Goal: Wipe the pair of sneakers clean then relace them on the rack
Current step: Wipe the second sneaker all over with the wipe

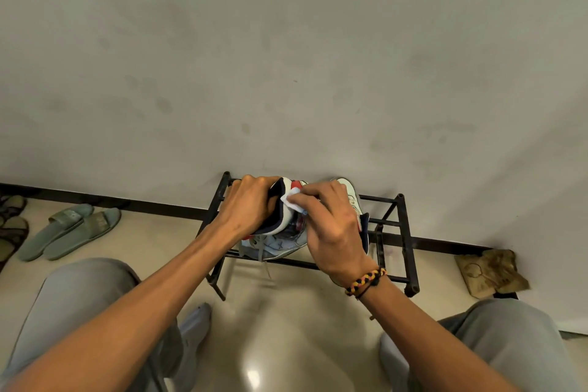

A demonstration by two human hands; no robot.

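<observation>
A white sneaker with red and navy trim [280,237] lies on the top bars of a low black metal rack [399,234] against the wall. My left hand [246,210] grips its navy collar from the left. My right hand [331,229] pinches a small white wipe [291,199] and presses it on the shoe's upper. The second white sneaker [351,196] sits just behind my right hand, mostly hidden. A loose grey lace hangs below the front bar.
A pair of green slides [68,231] lies on the floor at left, with dark patterned sandals [11,226] beside them. A crumpled brown paper bag [491,272] sits by the wall at right. My knees in grey trousers flank the rack.
</observation>
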